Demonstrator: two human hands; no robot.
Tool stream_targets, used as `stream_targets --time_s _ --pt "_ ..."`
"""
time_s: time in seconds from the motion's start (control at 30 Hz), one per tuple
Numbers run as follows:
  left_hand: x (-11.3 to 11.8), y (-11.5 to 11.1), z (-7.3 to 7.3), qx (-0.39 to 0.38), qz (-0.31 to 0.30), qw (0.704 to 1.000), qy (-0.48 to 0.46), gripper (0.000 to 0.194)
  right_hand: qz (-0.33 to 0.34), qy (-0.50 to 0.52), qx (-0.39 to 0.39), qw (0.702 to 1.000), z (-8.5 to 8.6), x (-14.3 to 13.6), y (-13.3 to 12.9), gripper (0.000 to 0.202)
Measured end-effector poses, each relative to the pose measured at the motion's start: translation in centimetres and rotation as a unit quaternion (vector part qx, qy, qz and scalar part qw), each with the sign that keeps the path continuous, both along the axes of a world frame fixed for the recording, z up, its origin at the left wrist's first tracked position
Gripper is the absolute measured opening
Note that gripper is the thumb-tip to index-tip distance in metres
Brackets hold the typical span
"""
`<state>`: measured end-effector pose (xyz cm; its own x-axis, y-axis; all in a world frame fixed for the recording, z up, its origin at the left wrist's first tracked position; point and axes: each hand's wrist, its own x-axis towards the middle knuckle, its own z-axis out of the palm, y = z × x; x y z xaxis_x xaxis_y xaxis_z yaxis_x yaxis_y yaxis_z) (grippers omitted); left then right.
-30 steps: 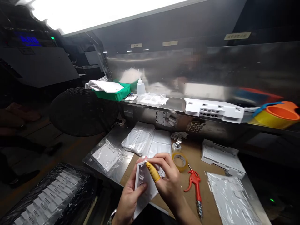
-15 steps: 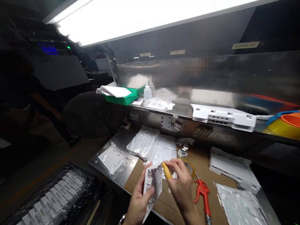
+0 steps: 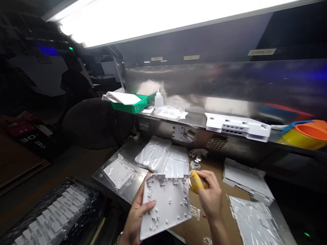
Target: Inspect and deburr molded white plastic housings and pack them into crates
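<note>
My left hand grips a white plastic housing panel by its left edge, thumb on the inner face. That face, with small posts and clips, is turned toward me. My right hand, a yellow finger cot on one finger, is pinched closed at the panel's upper right corner. A small whitish bit shows at its fingertips; I cannot tell whether it is held or part of the panel. Behind the right hand, a roll of tape and the red air gun are mostly hidden.
Stacked clear plastic bags lie behind the panel, near a small bottle. Bagged panels lie left and right; a bare panel lies behind the right one. A shelf runs above. Lower left is a black-lined container of white parts.
The panel has turned from nearly edge-on to show its broad inner face. My right hand has moved slightly right with its corner, now covering most of the air gun.
</note>
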<state>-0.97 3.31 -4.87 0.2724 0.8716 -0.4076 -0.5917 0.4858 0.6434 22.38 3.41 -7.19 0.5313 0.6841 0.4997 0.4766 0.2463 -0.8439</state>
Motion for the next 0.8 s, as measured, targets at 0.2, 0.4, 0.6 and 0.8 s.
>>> stream_targets --time_s 0.2,0.4,0.6,0.8 --pt "-2.3 0.4 0.1 -0.023 0.005 0.999 -0.030 0.099 -0.001 0.015 -0.011 1.000 -0.4 2.3 -0.1 0.016" --pt "-3.3 0.5 -1.4 0.027 -0.013 0.999 -0.021 0.103 -0.042 0.016 -0.047 0.998 -2.5 3.7 0.2 0.016" --pt "-4.5 0.9 -3.6 0.011 0.016 1.000 0.009 0.102 0.039 -0.039 -0.160 0.985 -5.4 4.4 1.2 0.024" --pt "-10.0 1.3 -8.0 -0.039 0.029 0.998 -0.039 0.073 -0.047 -0.059 -0.312 0.947 -14.2 7.8 4.6 0.021"
